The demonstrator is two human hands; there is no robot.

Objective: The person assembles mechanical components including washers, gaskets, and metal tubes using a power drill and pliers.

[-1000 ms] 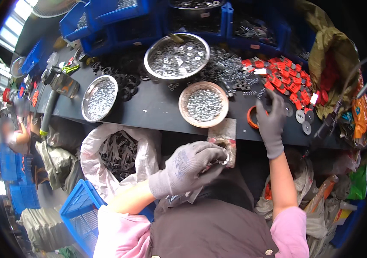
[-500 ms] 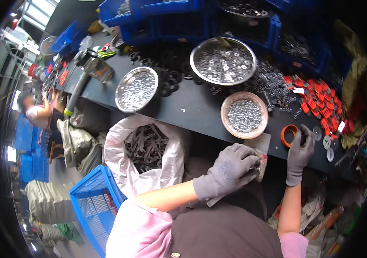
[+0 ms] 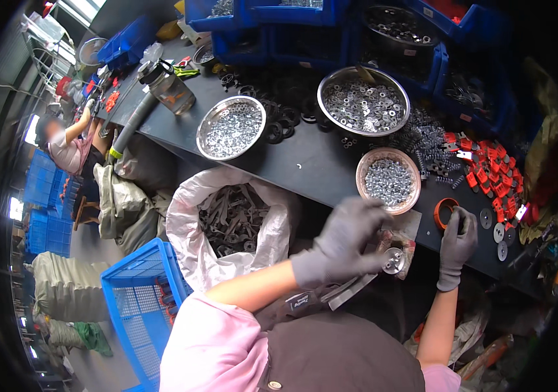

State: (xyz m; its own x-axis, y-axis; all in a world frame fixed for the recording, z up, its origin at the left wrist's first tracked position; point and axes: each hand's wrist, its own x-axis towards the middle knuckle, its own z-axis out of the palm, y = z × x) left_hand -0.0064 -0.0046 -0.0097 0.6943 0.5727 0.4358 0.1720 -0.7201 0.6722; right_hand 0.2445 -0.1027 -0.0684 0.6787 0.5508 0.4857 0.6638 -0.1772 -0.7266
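Your gloved left hand has swung down from the bench edge and now hovers, blurred, over a small round metal disc at your lap; whether its fingers grasp the disc cannot be told. Your right hand has shifted onto the orange ring at the dark workbench edge, fingers curled around it, beside the copper-rimmed bowl of nuts.

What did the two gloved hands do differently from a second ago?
The right hand came back from the red parts to the table's near edge, beside the orange ring. The left hand stayed low by the small round metal piece. The camera view swung left, too. The bowls of washers and nuts stayed put.
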